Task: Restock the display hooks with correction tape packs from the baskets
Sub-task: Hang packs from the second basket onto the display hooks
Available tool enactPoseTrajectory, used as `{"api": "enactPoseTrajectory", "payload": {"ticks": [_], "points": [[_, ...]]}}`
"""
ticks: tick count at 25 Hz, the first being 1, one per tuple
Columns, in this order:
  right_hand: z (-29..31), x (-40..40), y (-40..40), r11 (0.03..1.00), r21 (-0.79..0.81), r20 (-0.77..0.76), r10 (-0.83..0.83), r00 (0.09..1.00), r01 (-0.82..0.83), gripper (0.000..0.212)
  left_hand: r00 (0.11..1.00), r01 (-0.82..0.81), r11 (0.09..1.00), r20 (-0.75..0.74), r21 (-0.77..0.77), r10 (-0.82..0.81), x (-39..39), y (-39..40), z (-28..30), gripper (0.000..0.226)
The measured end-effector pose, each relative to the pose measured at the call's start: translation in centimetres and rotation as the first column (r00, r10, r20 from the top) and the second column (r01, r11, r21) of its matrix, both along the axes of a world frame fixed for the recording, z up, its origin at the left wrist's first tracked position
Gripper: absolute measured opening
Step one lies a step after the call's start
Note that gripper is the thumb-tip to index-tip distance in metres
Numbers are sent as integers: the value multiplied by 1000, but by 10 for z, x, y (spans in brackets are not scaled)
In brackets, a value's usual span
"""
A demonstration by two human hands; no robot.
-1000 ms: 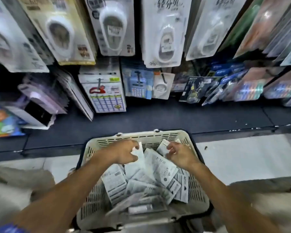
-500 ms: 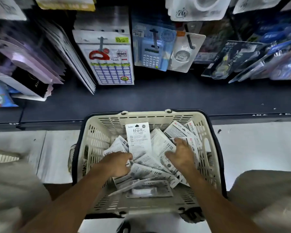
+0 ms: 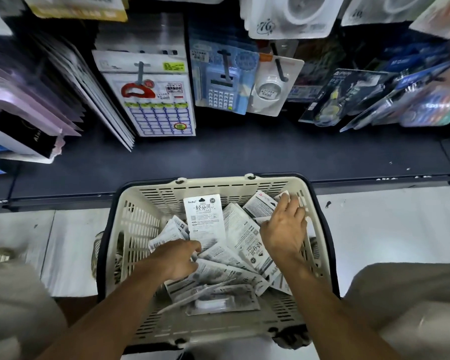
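Correction tape packs (image 3: 218,271) fill the cream basket (image 3: 130,229) at our knees, lying in a loose, overlapping heap, most of them printed side up. Nearest us, one pack (image 3: 216,302) lies flat with its clear blister showing.

Our left hand (image 3: 172,263) is curled, knuckles up, fingers closed on the lower edge of an upright pack (image 3: 205,222) that stands above the heap with its hang hole uppermost. Our right hand (image 3: 283,229) is spread, palm down and fingers splayed, resting on packs near the basket's far right corner; we cannot tell whether it has hold of any.

The risk, as we judge it, is in the heap itself. The cards are slick and interleaved, so lifting one may drag its neighbours out over the rim and onto the pale floor (image 3: 63,242). A pinch at the bottom edge alone may let the upright pack tip or slide free on its way up.

Beyond the basket runs a dark shelf (image 3: 244,152), bare along its front. Above it hang other goods: a sheet of labels (image 3: 153,100), a blue calculator pack (image 3: 221,87) and white blister cards (image 3: 289,16) at the top edge, which look like the same tape. No empty hook is visible from here.
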State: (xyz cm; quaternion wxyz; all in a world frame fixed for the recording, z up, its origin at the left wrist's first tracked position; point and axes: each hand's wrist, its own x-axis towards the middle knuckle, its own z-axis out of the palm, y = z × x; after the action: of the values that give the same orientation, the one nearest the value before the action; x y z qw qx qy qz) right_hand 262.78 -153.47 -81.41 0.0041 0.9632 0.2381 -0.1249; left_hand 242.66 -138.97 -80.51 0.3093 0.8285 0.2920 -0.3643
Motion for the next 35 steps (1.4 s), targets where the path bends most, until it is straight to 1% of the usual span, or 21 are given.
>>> {"api": "enactPoseTrajectory", "payload": {"ticks": [2,3,6,7,10,11,12,13,14,16,17,18,20,21,24,27,30,32,33,34,35], "points": [[-3,-5,-3,996,-74,22,48,999,-47,83,1000,-15,1000,11,-8,15,2,-1,0,36],[-3,-5,-2,996,-73,28,51,998,-48,82,1000,-21,1000,11,-12,21,2,-2,0,35],[-1,1,2,999,26,21,-27,999,26,78,1000,-14,1000,8,-9,14,4,-2,0,34],[0,1,1,1000,4,23,-16,1000,16,79,1000,-9,1000,8,-6,9,4,-2,0,34],[-7,-9,-10,973,-194,24,135,991,-128,88,1000,-1,1000,4,-6,1,7,-2,1,33],[-8,-11,-11,967,-208,19,156,988,-149,89,1000,-1,1000,7,-7,2,8,-2,1,32],[-8,-12,-11,975,-170,17,149,989,-144,87,1000,-5,1000,10,-10,5,8,-2,1,31],[-6,-11,-10,991,-79,14,112,994,-110,82,1000,-9,1000,12,-15,9,9,-3,2,31],[-2,-9,-8,997,58,-3,49,999,-49,75,1000,-10,1000,11,-20,10,10,-4,3,32],[3,-2,-6,940,322,-101,-83,991,111,58,1000,1,1000,1,-23,-1,11,-5,4,35],[5,1,-7,918,360,-161,-116,980,167,51,1000,6,1000,-5,-23,-6,11,-5,5,37],[5,3,-9,935,305,-201,-121,972,180,43,1000,6,1000,-10,-24,-6,12,-6,6,37],[4,5,-14,990,81,-230,-92,969,113,25,1000,6,1000,-7,-24,-6,14,-6,7,37],[3,6,-16,997,25,-238,-71,969,79,22,1000,8,1000,-2,-25,-8,15,-7,8,37],[8,13,-21,999,20,-273,-24,962,30,26,999,20,1000,30,-15,-19,16,-9,9,34],[36,20,-7,998,46,-275,43,960,-31,22,990,41,996,135,82,-51,24,-9,15,31],[87,37,10,988,89,-191,142,971,-127,18,927,-58,982,375,182,-15,42,-14,33,52],[124,57,14,991,96,-188,108,976,-92,15,842,-135,987,536,88,68,55,-21,48,81],[141,67,12,991,133,-225,53,973,-23,11,806,-132,991,583,11,101,61,-28,58,97],[156,75,9,971,218,-323,-22,946,97,8,789,-95,995,608,-27,91,65,-38,67,112],[169,79,4,916,318,-473,-71,878,246,5,787,-48,999,616,-11,44,69,-50,74,124]]}}
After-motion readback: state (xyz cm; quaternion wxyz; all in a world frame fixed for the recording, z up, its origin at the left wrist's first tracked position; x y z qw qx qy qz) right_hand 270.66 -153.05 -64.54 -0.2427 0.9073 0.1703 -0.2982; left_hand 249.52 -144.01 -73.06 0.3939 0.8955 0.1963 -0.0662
